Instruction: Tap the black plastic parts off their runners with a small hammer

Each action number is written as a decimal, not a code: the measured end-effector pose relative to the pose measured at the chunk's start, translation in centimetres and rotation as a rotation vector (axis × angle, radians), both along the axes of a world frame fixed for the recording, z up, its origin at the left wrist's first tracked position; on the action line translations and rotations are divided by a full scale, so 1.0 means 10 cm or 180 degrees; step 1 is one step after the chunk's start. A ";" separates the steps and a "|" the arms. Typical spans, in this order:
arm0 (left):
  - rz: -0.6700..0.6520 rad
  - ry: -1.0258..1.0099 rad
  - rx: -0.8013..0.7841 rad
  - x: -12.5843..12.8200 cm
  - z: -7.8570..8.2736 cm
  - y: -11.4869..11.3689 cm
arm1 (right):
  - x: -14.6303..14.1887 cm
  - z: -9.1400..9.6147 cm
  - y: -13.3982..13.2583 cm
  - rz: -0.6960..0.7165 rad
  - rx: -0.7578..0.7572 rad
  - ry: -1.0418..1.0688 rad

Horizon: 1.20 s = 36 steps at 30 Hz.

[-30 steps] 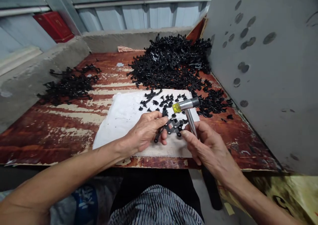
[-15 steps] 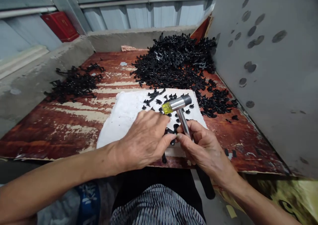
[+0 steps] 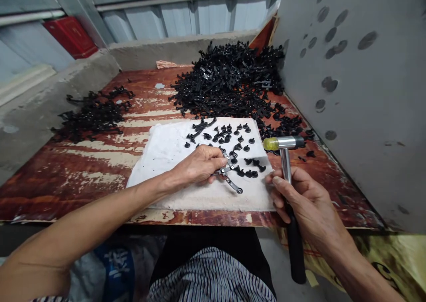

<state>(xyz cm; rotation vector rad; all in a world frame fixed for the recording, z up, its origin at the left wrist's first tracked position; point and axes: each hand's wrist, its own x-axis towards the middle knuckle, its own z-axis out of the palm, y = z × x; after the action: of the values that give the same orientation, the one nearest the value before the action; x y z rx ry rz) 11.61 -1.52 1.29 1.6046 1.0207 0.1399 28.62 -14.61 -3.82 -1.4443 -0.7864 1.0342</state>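
Observation:
My left hand is closed on a dark jointed metal linkage with several arms and round holes at their ends, held just over the white pad. My right hand grips a mallet by its shaft near the black handle. The mallet has a yellow face on the left of its head and a dark one on the right. Small black round-headed pieces stand and lie on the pad, in front of and beside the linkage. A few black strips lie at the pad's far side.
A large heap of black parts fills the back of the worn red board. A smaller pile lies at left. A grey panel bounds the right side, and a low concrete ledge runs along the back.
My hands, close together before, have moved apart. The left has turned over and lifted the linkage forward onto the pad's middle. The right has swung the mallet to the right.

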 end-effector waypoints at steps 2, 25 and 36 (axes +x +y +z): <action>0.0067 -0.0047 -0.0053 0.02 -0.02 0.01 | 0.00 -0.01 0.00 -0.0036 0.0003 0.0123; 0.0459 -0.0736 -0.0243 -0.17 -0.19 -0.15 | 0.04 -0.04 -0.01 0.0009 -0.0087 0.0273; 0.0680 -0.0656 -0.0615 0.02 -0.20 -0.13 | 0.03 -0.01 0.00 0.0043 -0.0104 0.0248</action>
<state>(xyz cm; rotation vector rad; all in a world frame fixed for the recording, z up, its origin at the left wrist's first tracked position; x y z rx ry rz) 11.79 -2.85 -0.68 1.2765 1.0104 0.3348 28.90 -14.59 -3.96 -1.4193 -0.7269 1.1115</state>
